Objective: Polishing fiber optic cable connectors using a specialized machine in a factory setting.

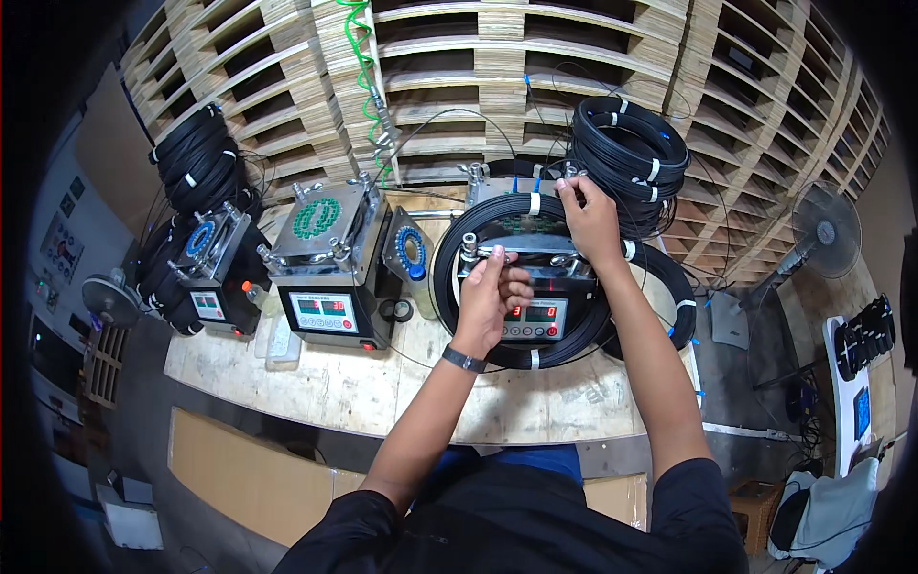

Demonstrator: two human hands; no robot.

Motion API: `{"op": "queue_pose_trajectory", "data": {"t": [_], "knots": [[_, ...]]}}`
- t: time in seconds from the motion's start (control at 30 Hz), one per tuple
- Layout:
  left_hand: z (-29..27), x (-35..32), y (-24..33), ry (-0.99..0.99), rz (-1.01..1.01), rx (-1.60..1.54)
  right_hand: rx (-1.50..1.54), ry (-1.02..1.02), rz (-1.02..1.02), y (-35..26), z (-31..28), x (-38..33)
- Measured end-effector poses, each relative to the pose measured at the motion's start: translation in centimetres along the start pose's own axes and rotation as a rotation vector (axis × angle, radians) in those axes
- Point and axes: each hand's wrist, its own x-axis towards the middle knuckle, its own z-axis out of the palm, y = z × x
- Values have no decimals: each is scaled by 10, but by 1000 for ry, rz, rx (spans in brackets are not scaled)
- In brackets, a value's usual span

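A polishing machine (533, 320) with a lit red display stands in front of me. A large coil of black cable (535, 360) loops around it. My left hand (491, 298), with a dark band at the wrist, is at the machine's front left corner, beside a metal clamp knob (469, 243). Its thumb and forefinger are together and the other fingers curl; whatever is between them is hidden. Farther back, my right hand (591, 222) pinches something too small to make out near the back right corner. Blue-tipped connectors (516, 185) stand up from the plate's far side.
Two similar machines (323, 273) (212, 277) stand left, with a blue-ringed disc (411, 251) leaning nearby. Stacked black cable coils (631, 143) rise behind right; others (196, 158) sit at far left. Wooden pallets (459, 57) back the bench (382, 402). A fan (824, 230) stands right.
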Motion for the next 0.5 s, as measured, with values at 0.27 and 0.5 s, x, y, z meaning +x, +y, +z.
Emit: {"op": "queue_pose_trajectory", "data": {"t": [0.27, 0.5], "knots": [[-60, -9, 16, -298, -212, -511, -13, 16, 13, 4, -7, 0], [-83, -8, 54, -340, -404, -493, 26, 19, -7, 2, -2, -1]]}}
